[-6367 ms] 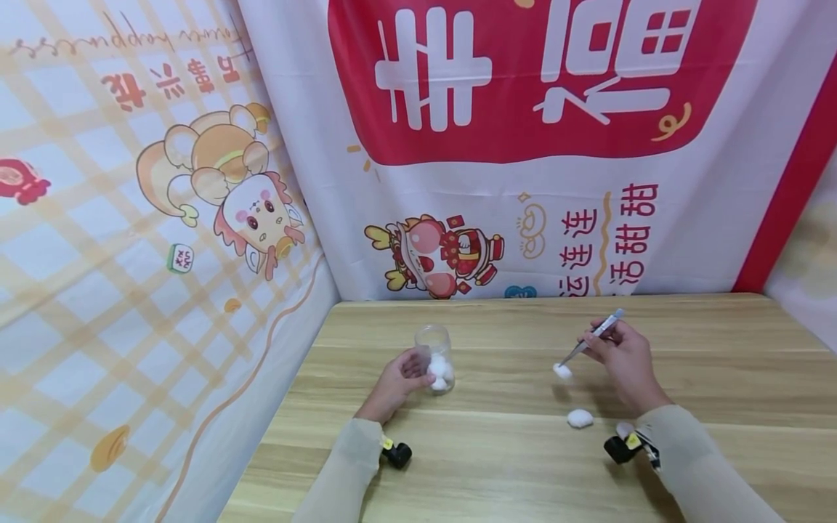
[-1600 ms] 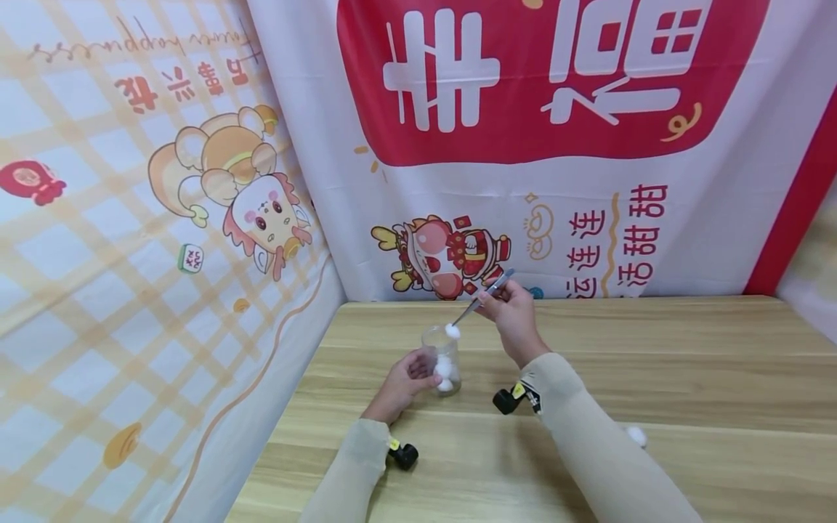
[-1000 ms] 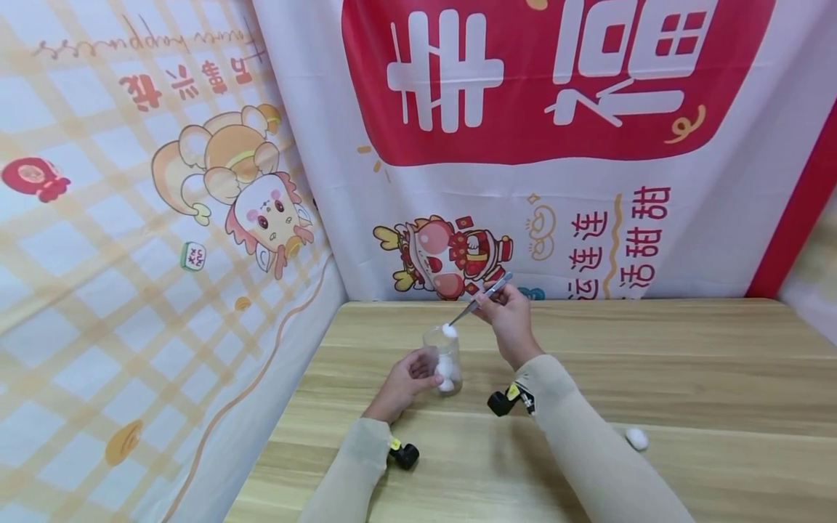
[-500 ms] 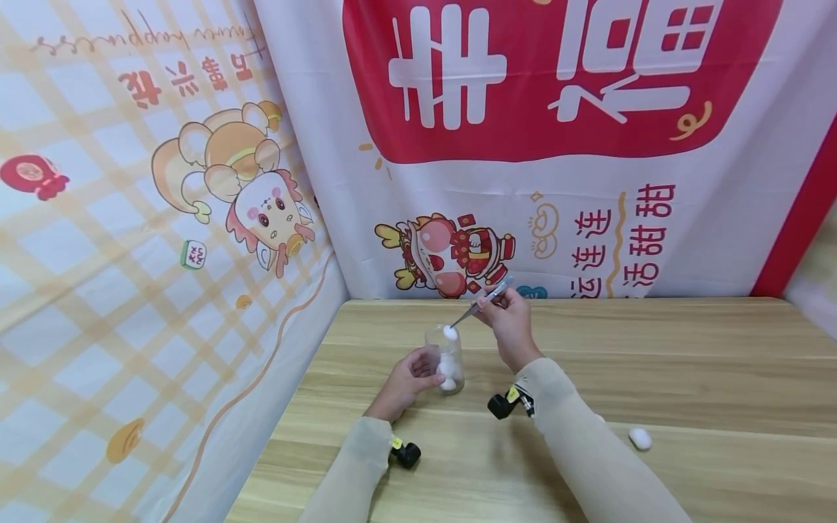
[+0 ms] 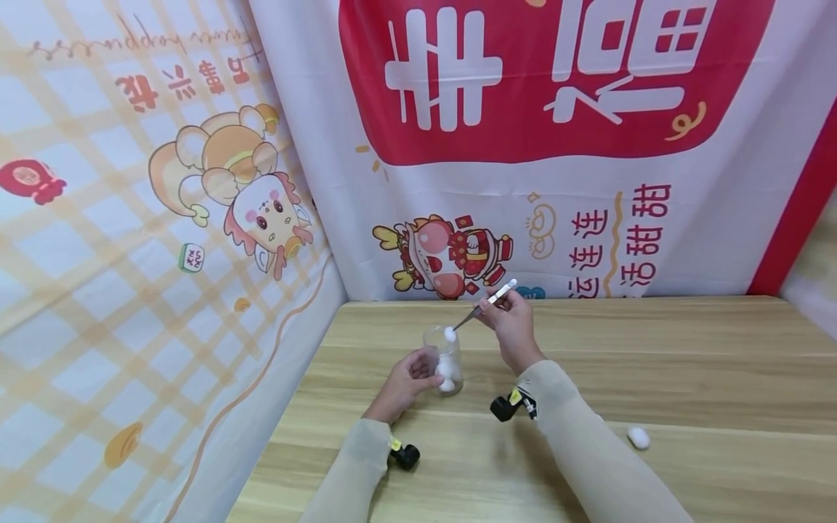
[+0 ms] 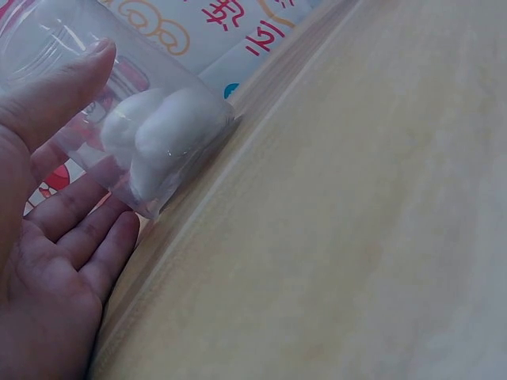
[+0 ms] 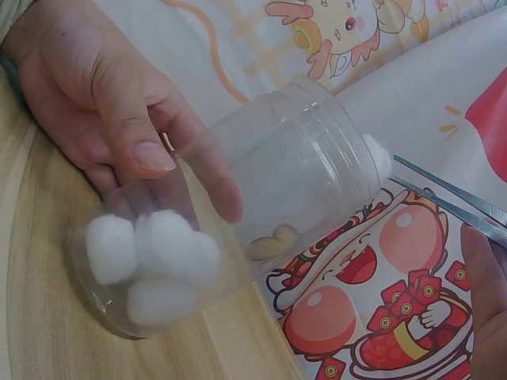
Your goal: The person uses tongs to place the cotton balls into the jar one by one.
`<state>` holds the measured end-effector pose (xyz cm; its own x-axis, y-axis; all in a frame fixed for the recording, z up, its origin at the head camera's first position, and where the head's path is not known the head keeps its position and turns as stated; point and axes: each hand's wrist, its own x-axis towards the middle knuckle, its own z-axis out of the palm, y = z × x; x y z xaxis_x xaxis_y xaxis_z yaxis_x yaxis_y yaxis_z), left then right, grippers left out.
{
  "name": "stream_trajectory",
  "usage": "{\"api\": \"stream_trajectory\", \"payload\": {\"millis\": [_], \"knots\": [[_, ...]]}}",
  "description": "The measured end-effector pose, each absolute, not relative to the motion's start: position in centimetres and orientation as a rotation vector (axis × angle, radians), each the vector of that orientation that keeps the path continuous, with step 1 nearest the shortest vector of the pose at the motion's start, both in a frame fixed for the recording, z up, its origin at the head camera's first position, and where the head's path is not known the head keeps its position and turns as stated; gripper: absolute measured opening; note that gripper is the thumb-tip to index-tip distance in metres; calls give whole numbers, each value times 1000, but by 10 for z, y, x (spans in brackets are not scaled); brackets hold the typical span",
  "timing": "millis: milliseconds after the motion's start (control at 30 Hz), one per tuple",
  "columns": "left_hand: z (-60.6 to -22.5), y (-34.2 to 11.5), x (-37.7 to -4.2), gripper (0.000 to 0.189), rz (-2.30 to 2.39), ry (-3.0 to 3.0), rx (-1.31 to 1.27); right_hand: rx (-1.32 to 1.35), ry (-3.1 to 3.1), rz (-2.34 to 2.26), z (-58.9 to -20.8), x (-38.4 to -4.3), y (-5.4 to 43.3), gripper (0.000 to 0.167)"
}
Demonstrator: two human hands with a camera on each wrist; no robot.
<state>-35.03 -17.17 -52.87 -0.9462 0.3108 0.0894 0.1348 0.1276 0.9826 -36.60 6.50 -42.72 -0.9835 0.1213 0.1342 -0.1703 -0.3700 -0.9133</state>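
Observation:
A clear plastic jar (image 5: 431,338) stands upright on the table, with several white cotton balls (image 7: 162,257) at its bottom. My left hand (image 5: 404,383) holds its side, thumb and fingers on either side of the wall; in the left wrist view the thumb crosses the jar's front. My right hand (image 5: 514,330) pinches metal tweezers (image 5: 468,317) that slant down to the left. At their tips is a cotton ball (image 7: 378,158), right at the jar's open mouth. Most of my right hand is outside the right wrist view.
Another cotton ball (image 5: 639,437) lies on the wooden table (image 5: 719,378) right of my right sleeve (image 5: 582,428). A small white bit shows behind that sleeve. A printed curtain (image 5: 588,218) hangs at the table's back edge, and a checked one (image 5: 196,305) on the left.
Since the oldest frame, my right hand has carried a cotton ball in the tweezers leftwards to the jar's mouth. Over the last second it has stayed there, tweezers tilting slightly; my left hand keeps still.

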Motion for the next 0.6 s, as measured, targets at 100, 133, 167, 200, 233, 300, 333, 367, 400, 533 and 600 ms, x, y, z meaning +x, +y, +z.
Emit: {"api": "stream_trajectory", "payload": {"millis": [100,133,167,200,233,300,333,367,400,533,600], "knots": [[-534,-172,-352,62,1941,2256,444,62,-1648,2459,-427,-364,66,26],[-534,-172,-353,62,1939,2257,441,59,-1655,2455,-426,-364,67,27],[-534,-171,-353,62,1940,2256,442,54,-1655,2454,-425,-363,67,26],[-534,-171,-353,62,1941,2256,444,47,-1656,2453,-425,-363,68,26],[-534,-171,-353,62,1938,2258,442,41,-1656,2452,-424,-362,68,25],[-534,-171,-352,63,1936,2261,449,30,-1661,2448,-423,-361,69,25],[-534,-171,-352,63,1935,2261,449,31,-1665,2448,-423,-361,69,25],[-534,-171,-352,62,1938,2259,446,37,-1663,2454,-423,-361,68,25],[-534,-171,-352,63,1939,2258,444,47,-1672,2456,-422,-360,68,26],[-533,-172,-352,62,1948,2232,431,75,-1700,2480,-423,-361,66,27],[-526,-173,-349,62,1946,2227,443,76,-1702,2488,-423,-362,64,26]]}}
